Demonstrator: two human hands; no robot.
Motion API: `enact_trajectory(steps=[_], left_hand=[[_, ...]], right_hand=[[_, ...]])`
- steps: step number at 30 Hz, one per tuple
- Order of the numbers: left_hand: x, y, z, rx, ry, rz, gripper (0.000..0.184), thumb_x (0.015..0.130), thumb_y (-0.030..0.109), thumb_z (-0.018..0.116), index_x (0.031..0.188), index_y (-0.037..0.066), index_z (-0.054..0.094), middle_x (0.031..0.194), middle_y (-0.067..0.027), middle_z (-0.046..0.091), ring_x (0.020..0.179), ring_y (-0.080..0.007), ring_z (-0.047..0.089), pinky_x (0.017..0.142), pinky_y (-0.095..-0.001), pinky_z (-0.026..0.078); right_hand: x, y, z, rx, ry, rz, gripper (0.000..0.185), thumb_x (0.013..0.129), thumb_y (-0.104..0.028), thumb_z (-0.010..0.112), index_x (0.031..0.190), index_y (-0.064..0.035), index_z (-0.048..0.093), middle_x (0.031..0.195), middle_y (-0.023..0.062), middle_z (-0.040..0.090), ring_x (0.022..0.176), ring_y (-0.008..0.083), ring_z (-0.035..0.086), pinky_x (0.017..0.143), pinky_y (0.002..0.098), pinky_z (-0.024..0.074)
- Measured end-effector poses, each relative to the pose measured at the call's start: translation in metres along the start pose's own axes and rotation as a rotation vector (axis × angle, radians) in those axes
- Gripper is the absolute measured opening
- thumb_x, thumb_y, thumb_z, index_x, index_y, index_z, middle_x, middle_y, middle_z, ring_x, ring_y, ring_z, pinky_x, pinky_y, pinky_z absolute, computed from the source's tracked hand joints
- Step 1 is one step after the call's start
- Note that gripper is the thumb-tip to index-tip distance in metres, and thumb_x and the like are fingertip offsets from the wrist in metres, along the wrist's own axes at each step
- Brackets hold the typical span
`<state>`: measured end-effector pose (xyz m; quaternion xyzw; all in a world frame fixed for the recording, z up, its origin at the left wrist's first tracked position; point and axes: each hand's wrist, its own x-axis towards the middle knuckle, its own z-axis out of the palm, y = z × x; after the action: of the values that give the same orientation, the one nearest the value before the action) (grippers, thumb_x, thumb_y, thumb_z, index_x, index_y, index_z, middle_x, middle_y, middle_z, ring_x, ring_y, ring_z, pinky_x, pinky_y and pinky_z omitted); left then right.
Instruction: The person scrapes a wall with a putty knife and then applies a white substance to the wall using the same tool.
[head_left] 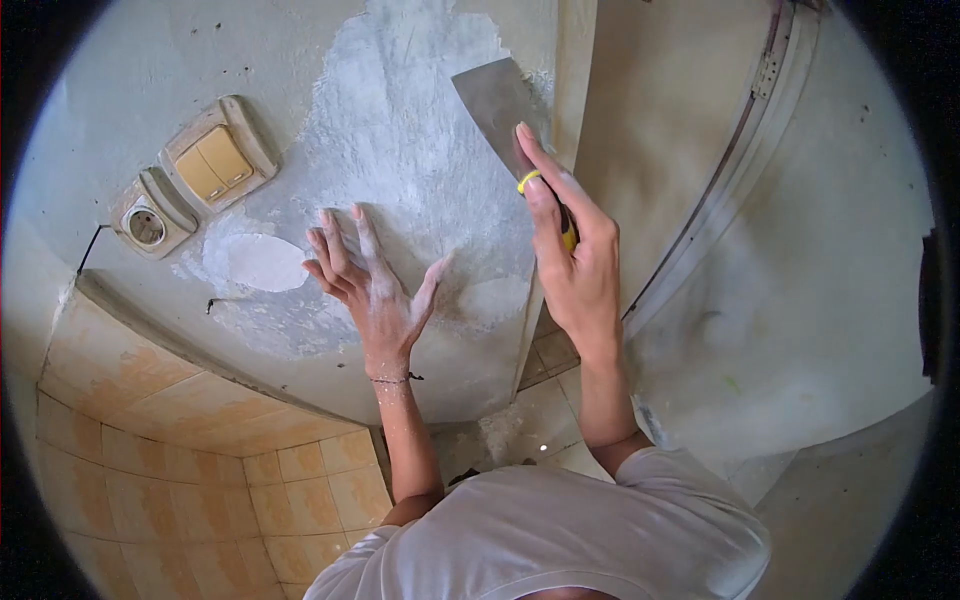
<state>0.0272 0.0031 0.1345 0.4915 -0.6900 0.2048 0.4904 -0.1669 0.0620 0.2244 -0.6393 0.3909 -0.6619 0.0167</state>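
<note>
My left hand point(375, 285), dusted white, has its fingers spread against the wall, with nothing held. Just left of its fingertips is a smooth pale oval patch point(268, 262). My right hand point(583, 250) grips a wide scraper point(497, 108) by its black and yellow handle, with fingers stretched along the tool. The metal blade points up and left, near the wall's right edge, over a scraped whitish area point(400, 110). Whether the blade touches the wall is hard to tell.
A double light switch point(213, 165) and a socket point(146, 226) are at the left on the wall. A small wire point(212, 304) sticks out below them. Orange-beige tiles point(150, 400) cover the lower left. A door frame point(735, 150) stands at the right.
</note>
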Motion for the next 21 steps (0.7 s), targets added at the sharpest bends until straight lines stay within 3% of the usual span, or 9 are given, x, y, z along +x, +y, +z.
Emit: enact_trajectory(steps=[2, 4, 10, 16, 20, 21], left_hand=[[-0.002, 0.002, 0.001, -0.006, -0.001, 0.005, 0.118, 0.082, 0.069, 0.077, 0.169, 0.011, 0.022, 0.174, -0.0202, 0.009, 0.16, -0.0421, 0.002, 0.127, -0.062, -0.001], [-0.001, 0.002, 0.002, -0.016, 0.005, -0.005, 0.118, 0.082, 0.069, 0.077, 0.169, 0.011, 0.022, 0.174, -0.0202, 0.01, 0.16, -0.042, 0.002, 0.127, -0.0624, -0.001], [-0.001, 0.001, 0.003, -0.023, 0.017, 0.005, 0.118, 0.082, 0.069, 0.077, 0.169, 0.011, 0.022, 0.173, -0.0201, 0.01, 0.161, -0.0417, 0.001, 0.127, -0.0622, -0.002], [0.0, 0.003, 0.005, -0.014, 0.023, -0.006, 0.119, 0.081, 0.07, 0.077, 0.169, 0.01, 0.022, 0.173, -0.0208, 0.009, 0.161, -0.0413, -0.001, 0.126, -0.0625, -0.003], [-0.001, 0.001, 0.005, -0.021, 0.01, -0.003, 0.12, 0.081, 0.07, 0.077, 0.169, 0.01, 0.022, 0.173, -0.0212, 0.009, 0.161, -0.0416, -0.001, 0.126, -0.0624, -0.003], [-0.001, 0.001, 0.005, -0.01, 0.007, -0.006, 0.12, 0.081, 0.071, 0.077, 0.168, 0.009, 0.022, 0.173, -0.0213, 0.009, 0.161, -0.0417, -0.001, 0.126, -0.0623, -0.003]], right_hand=[[-0.001, -0.006, -0.002, -0.008, -0.008, 0.017, 0.042, 0.112, -0.024, 0.05, 0.15, -0.008, 0.057, 0.146, 0.0199, 0.061, 0.135, 0.0353, 0.06, 0.106, 0.0376, 0.052], [0.005, -0.024, -0.002, 0.007, -0.048, 0.26, 0.042, 0.112, -0.024, 0.05, 0.15, -0.008, 0.057, 0.146, 0.0199, 0.061, 0.134, 0.0354, 0.061, 0.105, 0.0382, 0.0523], [-0.001, 0.004, 0.003, -0.081, 0.037, -0.061, 0.042, 0.111, -0.025, 0.05, 0.15, -0.0097, 0.057, 0.14, 0.0206, 0.065, 0.123, 0.0363, 0.068, 0.095, 0.0372, 0.0563], [-0.002, -0.014, -0.001, -0.065, 0.001, 0.092, 0.042, 0.111, -0.024, 0.05, 0.15, -0.0086, 0.057, 0.143, 0.0205, 0.063, 0.13, 0.0369, 0.063, 0.101, 0.0374, 0.0543], [0.009, -0.006, 0.006, -0.036, 0.029, 0.016, 0.042, 0.111, -0.022, 0.05, 0.15, -0.0073, 0.057, 0.143, 0.0213, 0.063, 0.132, 0.036, 0.062, 0.103, 0.0364, 0.0531], [0.017, -0.013, 0.006, -0.022, 0.031, 0.024, 0.041, 0.111, -0.019, 0.051, 0.148, -0.0023, 0.058, 0.145, 0.0196, 0.063, 0.134, 0.0309, 0.061, 0.108, 0.0358, 0.0493]])
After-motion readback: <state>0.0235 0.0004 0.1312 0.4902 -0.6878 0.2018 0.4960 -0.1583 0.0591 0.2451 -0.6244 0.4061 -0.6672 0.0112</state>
